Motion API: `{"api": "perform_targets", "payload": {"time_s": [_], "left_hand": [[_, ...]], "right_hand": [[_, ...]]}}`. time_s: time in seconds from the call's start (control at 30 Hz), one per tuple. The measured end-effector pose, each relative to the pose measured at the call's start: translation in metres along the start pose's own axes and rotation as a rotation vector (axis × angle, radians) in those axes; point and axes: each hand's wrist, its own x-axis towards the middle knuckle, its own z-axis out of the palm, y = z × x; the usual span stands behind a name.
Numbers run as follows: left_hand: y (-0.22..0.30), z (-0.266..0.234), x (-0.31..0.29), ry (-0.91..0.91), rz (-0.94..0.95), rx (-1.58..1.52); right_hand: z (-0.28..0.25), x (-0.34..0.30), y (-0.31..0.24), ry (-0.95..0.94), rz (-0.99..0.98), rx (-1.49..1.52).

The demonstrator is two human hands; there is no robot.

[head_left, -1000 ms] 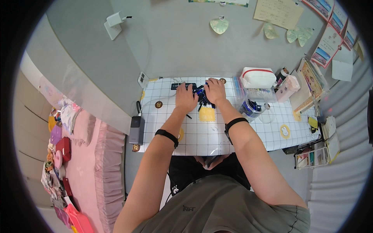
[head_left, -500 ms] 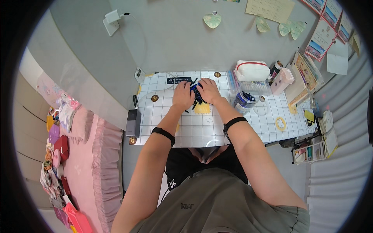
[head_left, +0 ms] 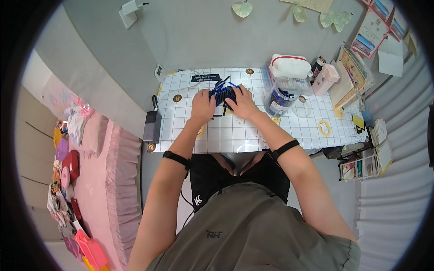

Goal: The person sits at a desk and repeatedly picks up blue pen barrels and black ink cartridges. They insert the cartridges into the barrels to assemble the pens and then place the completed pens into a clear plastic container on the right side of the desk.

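A heap of small dark-blue and black sticks (head_left: pixel 222 95), like pen ink cartridges, lies on the white gridded tabletop (head_left: pixel 176 131). From its left side my left hand (head_left: pixel 203 107) curves around it, thumb against the sticks. My right hand (head_left: pixel 242 105) closes in on the opposite side, with thumb and fingers around the heap's right edge. A few sticks stick out beyond the far side, and a couple lie loose near my wrists. To the right stands an open clear plastic jar (head_left: pixel 276 105) with more dark sticks inside; its round clear lid (head_left: pixel 301 108) lies beside it.
A white pouch with red trim (head_left: pixel 290 67), a pink box (head_left: pixel 325 79) and upright notebooks (head_left: pixel 350 74) stand at the back right. At the table's left edge is a grey power bank (head_left: pixel 152 127). A dark printed strip (head_left: pixel 205 78) lies beyond the heap.
My hands have moved slightly apart, baring more of the heap between them. The sticks look more bunched together now. The whole view has also shifted, with the table higher in the picture.
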Motion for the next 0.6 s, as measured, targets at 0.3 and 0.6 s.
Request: {"api": "perform_targets", "payload": {"time_s": [0.3,0.6], "left_hand": [[0.008,-0.042,-0.067,-0.183,0.054,-0.068],[0.033,-0.043,-0.092,0.001,0.054,-0.151]], "right_hand": [[-0.013,-0.072,-0.008,-0.113,-0.117,-0.188],[-0.015,-0.111,-0.035,0.081,-0.194,0.108]]}}
